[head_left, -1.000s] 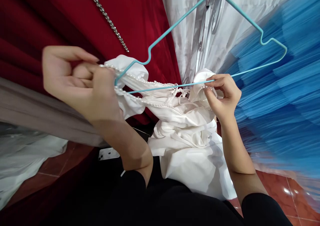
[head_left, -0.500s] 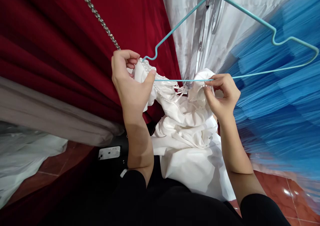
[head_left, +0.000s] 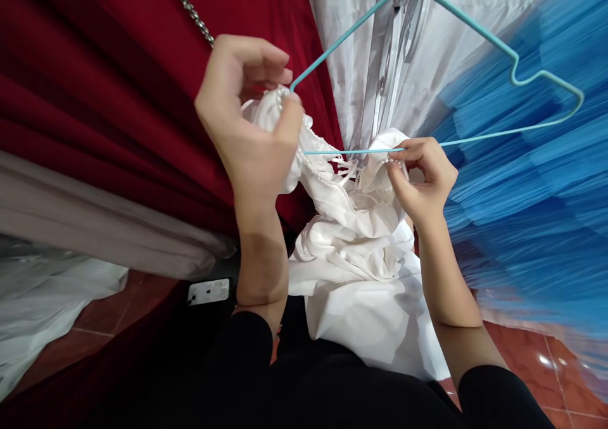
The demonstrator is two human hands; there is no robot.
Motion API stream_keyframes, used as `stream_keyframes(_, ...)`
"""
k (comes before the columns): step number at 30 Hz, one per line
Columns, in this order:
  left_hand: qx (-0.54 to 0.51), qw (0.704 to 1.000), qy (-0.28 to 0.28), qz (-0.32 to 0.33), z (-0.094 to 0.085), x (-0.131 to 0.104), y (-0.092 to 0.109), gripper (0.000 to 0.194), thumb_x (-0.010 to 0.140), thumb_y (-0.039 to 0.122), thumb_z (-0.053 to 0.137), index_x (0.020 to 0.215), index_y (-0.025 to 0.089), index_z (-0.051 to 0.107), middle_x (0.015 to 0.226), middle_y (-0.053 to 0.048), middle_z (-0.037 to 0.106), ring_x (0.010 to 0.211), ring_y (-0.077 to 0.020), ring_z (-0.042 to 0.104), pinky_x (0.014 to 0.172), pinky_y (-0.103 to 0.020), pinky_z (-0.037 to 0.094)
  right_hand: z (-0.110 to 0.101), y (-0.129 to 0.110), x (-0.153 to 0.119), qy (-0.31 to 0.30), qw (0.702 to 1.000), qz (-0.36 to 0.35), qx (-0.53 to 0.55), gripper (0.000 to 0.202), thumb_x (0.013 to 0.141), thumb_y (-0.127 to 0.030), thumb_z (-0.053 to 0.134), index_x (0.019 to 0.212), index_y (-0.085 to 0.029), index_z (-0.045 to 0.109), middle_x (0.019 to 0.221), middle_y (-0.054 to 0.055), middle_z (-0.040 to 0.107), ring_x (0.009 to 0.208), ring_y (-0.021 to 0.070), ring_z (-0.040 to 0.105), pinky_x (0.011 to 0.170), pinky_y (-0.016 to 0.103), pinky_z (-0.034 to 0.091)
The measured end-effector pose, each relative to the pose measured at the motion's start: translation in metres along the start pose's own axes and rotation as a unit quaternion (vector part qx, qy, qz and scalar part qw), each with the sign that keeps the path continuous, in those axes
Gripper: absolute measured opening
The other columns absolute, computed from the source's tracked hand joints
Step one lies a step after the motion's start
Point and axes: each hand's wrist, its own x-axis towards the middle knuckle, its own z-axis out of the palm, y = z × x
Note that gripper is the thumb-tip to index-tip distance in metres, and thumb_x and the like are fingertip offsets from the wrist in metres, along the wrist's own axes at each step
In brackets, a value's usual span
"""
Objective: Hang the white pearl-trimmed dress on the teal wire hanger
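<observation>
The white dress (head_left: 365, 308) lay heaped across the person's lap (head_left: 294, 384), its skirt close to the near edge and its top lifted off the far edge by the two hands. The lap seemed to carry most of the cloth, so the hands had only the light top part to hold up.

The left hand (head_left: 254, 121) was half open and bent. Its thumb was by the pearl trim (head_left: 332, 184) at one puffy shoulder, with the fingers curled above. It was blurry, so I could not tell if it pinched the cloth tightly. One end of the blue-green hanger (head_left: 468, 20) went out of sight there, maybe inside the shoulder. The hand was probably there to keep the cloth and the hanger end together.

The right hand (head_left: 425, 175) was nearly closed. Its thumb and fingers pinched the pearl edge of the other puffy sleeve (head_left: 387, 140), and the hanger's bottom bar ran right by the fingertips. That pinch likely kept the neck hole spread wide. The hanger's other end stuck out bare past this hand, in front of the blue netting (head_left: 546, 194).

Thin white laces (head_left: 346, 169) hung loose between the sleeves. A phone (head_left: 209, 291) lay flat on something black, left of the lap's edge, perhaps put there to be out of the way.
</observation>
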Motion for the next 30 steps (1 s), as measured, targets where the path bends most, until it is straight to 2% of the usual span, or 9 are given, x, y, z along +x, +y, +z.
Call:
stream_keyframes(2,-0.041,0.999,-0.011,-0.028,0.008,-0.009,0.020,0.020,0.098,0.037,0.071,0.110,0.021,0.073,0.104,-0.004,0.072,0.100,-0.0211,0.072,0.089,-0.042,0.059,-0.001,0.001,-0.001,-0.001,1.000,-0.010,0.007,0.006,0.093,-0.019,0.071,0.091,-0.024,0.072,0.094,-0.001,0.073,0.073,0.0114,0.060,0.065,0.031,0.049)
stream_keyframes(6,-0.073,0.986,-0.127,-0.076,0.030,-0.037,0.049,0.017,0.103,0.015,0.063,0.113,0.025,0.072,0.112,-0.004,0.075,0.111,-0.0204,0.071,0.100,-0.039,0.058,-0.001,0.003,-0.001,-0.009,0.999,-0.010,0.030,0.009,0.091,-0.015,0.070,0.093,-0.023,0.070,0.098,-0.001,0.073,0.073,0.0099,0.060,0.065,0.029,0.048)
stream_keyframes(12,-0.009,0.976,-0.207,-0.073,0.054,-0.062,0.047,0.028,0.104,0.003,0.058,0.102,0.024,0.076,0.102,0.000,0.081,0.097,-0.0177,0.076,0.089,-0.035,0.054,-0.009,-0.002,-0.007,-0.032,0.999,-0.025,-0.012,0.008,0.091,-0.017,0.067,0.094,-0.024,0.069,0.108,0.001,0.076,0.081,0.0131,0.067,0.062,0.030,0.051)
stream_keyframes(14,-0.007,0.974,-0.210,-0.083,0.052,-0.059,0.046,0.030,0.104,0.003,0.056,0.102,0.024,0.077,0.102,0.000,0.081,0.099,-0.0181,0.076,0.090,-0.035,0.054,-0.018,0.000,-0.013,0.008,0.997,-0.046,-0.057,0.005,0.092,-0.019,0.069,0.093,-0.024,0.070,0.116,0.004,0.078,0.093,0.0180,0.073,0.066,0.033,0.055)
stream_keyframes(17,0.001,0.969,-0.226,-0.101,0.042,-0.051,0.043,0.031,0.103,0.001,0.057,0.102,0.023,0.079,0.101,0.000,0.081,0.099,-0.0192,0.076,0.093,-0.037,0.055,-0.045,0.018,-0.017,0.174,0.981,0.013,-0.087,0.008,0.087,-0.015,0.072,0.089,-0.023,0.071,0.101,0.005,0.076,0.088,0.0194,0.072,0.061,0.032,0.049)
stream_keyframes(20,-0.012,0.964,-0.242,-0.111,0.033,-0.045,0.041,0.033,0.100,-0.001,0.057,0.100,0.022,0.080,0.099,0.000,0.081,0.099,-0.0193,0.076,0.093,-0.037,0.056,-0.085,0.045,0.003,0.250,0.960,0.088,-0.086,0.023,0.077,-0.002,0.071,0.078,-0.024,0.066,0.073,-0.001,0.062,0.062,0.0126,0.055,0.053,0.029,0.041)
stream_keyframes(24,-0.029,0.961,-0.251,-0.110,0.027,-0.043,0.041,0.033,0.099,-0.002,0.058,0.101,0.022,0.080,0.099,-0.001,0.080,0.097,-0.0191,0.076,0.089,-0.035,0.056,-0.130,0.063,0.053,0.267,0.954,0.083,-0.108,0.034,0.070,0.010,0.066,0.073,-0.024,0.065,0.072,-0.002,0.056,0.064,0.0119,0.047,0.058,0.028,0.036)
stream_keyframes(27,-0.025,0.961,-0.252,-0.108,0.028,-0.044,0.044,0.034,0.099,-0.002,0.057,0.101,0.023,0.080,0.099,0.000,0.080,0.096,-0.0188,0.076,0.088,-0.036,0.054,-0.130,0.050,0.084,0.251,0.963,0.047,-0.087,0.035,0.068,0.009,0.061,0.072,-0.026,0.064,0.072,-0.002,0.055,0.065,0.0122,0.047,0.062,0.029,0.035)
stream_keyframes(30,-0.005,0.962,-0.248,-0.115,0.030,-0.046,0.047,0.034,0.099,-0.003,0.057,0.101,0.022,0.080,0.100,0.000,0.080,0.097,-0.0188,0.076,0.091,-0.037,0.053,-0.105,0.026,0.099,0.164,0.979,0.041,-0.111,0.035,0.070,0.006,0.064,0.072,-0.028,0.065,0.073,-0.002,0.057,0.062,0.0130,0.046,0.060,0.032,0.035)
